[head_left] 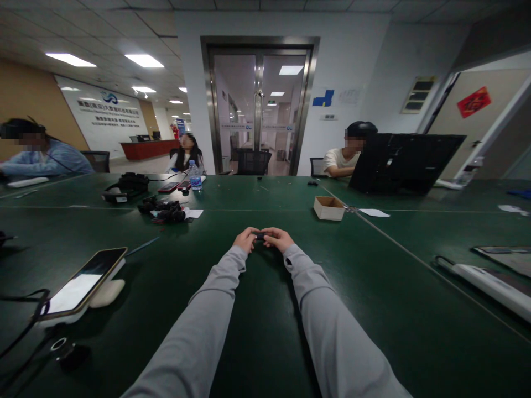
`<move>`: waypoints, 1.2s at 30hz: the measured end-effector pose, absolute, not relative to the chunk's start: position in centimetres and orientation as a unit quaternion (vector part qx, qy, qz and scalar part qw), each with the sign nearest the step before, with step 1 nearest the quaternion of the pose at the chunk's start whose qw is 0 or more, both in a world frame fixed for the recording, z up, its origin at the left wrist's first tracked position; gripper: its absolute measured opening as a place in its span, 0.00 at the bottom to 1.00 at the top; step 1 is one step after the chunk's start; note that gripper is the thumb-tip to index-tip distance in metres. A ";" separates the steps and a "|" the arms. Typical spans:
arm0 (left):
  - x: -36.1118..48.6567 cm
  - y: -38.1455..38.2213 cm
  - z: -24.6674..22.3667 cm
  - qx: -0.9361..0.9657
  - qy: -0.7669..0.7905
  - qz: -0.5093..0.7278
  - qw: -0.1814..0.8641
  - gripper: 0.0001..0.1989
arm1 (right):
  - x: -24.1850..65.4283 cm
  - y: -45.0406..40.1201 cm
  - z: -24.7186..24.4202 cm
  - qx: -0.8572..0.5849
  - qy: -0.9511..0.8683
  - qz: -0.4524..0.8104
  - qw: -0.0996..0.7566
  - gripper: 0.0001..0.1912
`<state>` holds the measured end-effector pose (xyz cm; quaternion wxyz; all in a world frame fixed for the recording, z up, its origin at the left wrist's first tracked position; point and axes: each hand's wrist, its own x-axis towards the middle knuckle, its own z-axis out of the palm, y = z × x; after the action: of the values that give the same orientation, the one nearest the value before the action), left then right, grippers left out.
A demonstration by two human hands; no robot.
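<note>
Both my arms reach forward over the green table (265, 309). Between my fingertips is a small black block-like piece (259, 236), too small for me to tell its kind. My left hand (245, 240) is closed on its left end, thumb and fingers pinching. On its right end my right hand (279, 239) is closed in the same way. My fingers cover part of the piece, and it is held just above the tabletop.
An open cardboard box (329, 209) stands right of my hands. Tangled black gear (162, 210), a water bottle (194, 178) and a headset (125, 187) lie ahead left. A phone (85, 282) is near left, a power strip (493, 282) right. Several people sit around behind a monitor (404, 163) and table edges.
</note>
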<state>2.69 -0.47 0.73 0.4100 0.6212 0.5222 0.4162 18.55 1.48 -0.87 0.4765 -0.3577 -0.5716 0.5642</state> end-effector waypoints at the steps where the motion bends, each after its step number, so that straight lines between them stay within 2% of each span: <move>1: 2.7 -0.4 0.7 0.619 0.522 0.418 0.411 0.14 | 18.6 1.5 -0.9 -0.357 -0.572 0.564 0.477 0.18; 12: 2.8 -0.2 0.4 0.616 0.528 0.421 0.405 0.13 | 18.5 1.5 -0.9 -0.362 -0.569 0.561 0.479 0.17; 17: 2.7 -0.1 0.1 0.624 0.524 0.449 0.366 0.11 | 18.3 1.6 -1.1 -0.368 -0.579 0.556 0.470 0.18; 24: 2.4 0.7 -0.8 0.684 0.513 0.444 0.267 0.11 | 17.5 1.5 -1.5 -0.455 -0.651 0.427 0.432 0.14; 27: 2.5 0.8 -0.9 0.694 0.514 0.430 0.265 0.12 | 16.7 1.0 -1.2 -0.464 -0.658 0.399 0.439 0.18; 30: 2.5 0.6 -0.8 0.695 0.512 0.424 0.275 0.12 | 15.5 0.2 -0.7 -0.437 -0.631 0.444 0.462 0.23; 36: 2.5 -1.6 0.6 0.698 0.498 0.394 0.332 0.17 | 14.2 -1.1 -0.1 -0.453 -0.573 0.476 0.490 0.18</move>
<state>2.55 -1.56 0.55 0.3319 0.6980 0.4977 0.3936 14.23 -1.12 -0.14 0.4901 -0.4526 -0.5730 0.4760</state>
